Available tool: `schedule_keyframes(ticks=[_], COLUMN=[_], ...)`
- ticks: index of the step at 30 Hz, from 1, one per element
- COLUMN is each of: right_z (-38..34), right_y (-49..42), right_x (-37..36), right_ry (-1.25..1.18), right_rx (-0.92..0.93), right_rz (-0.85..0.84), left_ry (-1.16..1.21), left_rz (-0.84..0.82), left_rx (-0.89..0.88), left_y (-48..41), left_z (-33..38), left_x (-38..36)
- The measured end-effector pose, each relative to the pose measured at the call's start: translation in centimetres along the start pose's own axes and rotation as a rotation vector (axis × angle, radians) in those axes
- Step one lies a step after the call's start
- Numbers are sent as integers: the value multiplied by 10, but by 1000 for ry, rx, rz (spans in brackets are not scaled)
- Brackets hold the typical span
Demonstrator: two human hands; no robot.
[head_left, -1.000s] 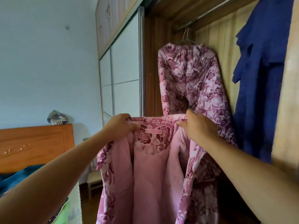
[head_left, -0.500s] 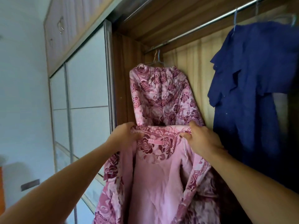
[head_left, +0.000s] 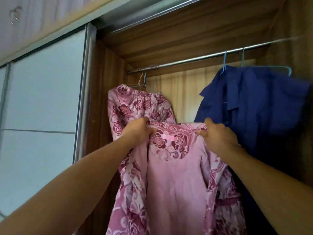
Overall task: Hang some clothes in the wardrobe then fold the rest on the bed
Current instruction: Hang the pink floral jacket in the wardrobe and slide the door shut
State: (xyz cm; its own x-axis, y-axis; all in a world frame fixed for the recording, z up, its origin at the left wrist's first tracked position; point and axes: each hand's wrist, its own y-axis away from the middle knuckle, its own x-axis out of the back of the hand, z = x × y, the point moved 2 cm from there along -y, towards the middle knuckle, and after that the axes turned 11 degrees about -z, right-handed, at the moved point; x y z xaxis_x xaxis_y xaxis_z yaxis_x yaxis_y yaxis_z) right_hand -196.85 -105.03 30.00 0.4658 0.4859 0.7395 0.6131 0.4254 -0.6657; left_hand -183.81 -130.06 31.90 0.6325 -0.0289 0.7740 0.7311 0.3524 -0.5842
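Observation:
I hold a pink rose-print padded jacket up in front of the open wardrobe, its plain pink lining facing me. My left hand grips the collar at the left shoulder. My right hand grips the collar at the right shoulder. Behind the jacket, matching rose-print padded trousers hang by the waistband from a hanger on the metal rail. Whether a hanger is inside the jacket cannot be seen.
A dark blue garment hangs on blue wire hangers at the right end of the rail. A white sliding wardrobe door stands to the left. Wooden top cupboards run above it.
The view has tilted upward and the jacket has risen with both hands toward the rail. The bed headboard has dropped out of view. Both grips on the collar are unchanged.

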Motion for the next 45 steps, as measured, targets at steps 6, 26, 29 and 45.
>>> schedule_keyframes(ticks=[6, 26, 29, 45], right_z=[5, 85, 85, 66], right_y=[-39, -49, -28, 39], right_x=[7, -144, -192, -351], right_ry=[87, 131, -4, -96], right_rx=[-92, -244, -210, -190], right_rz=[55, 4, -40, -595], left_ry=[-41, -233, -315, -481], left_rz=[-3, -19, -99, -630], left_rx=[-168, -394, -365, -246], left_y=[-76, -127, -103, -4], left_z=[8, -17, -37, -147], left_x=[0, -175, -206, -333])
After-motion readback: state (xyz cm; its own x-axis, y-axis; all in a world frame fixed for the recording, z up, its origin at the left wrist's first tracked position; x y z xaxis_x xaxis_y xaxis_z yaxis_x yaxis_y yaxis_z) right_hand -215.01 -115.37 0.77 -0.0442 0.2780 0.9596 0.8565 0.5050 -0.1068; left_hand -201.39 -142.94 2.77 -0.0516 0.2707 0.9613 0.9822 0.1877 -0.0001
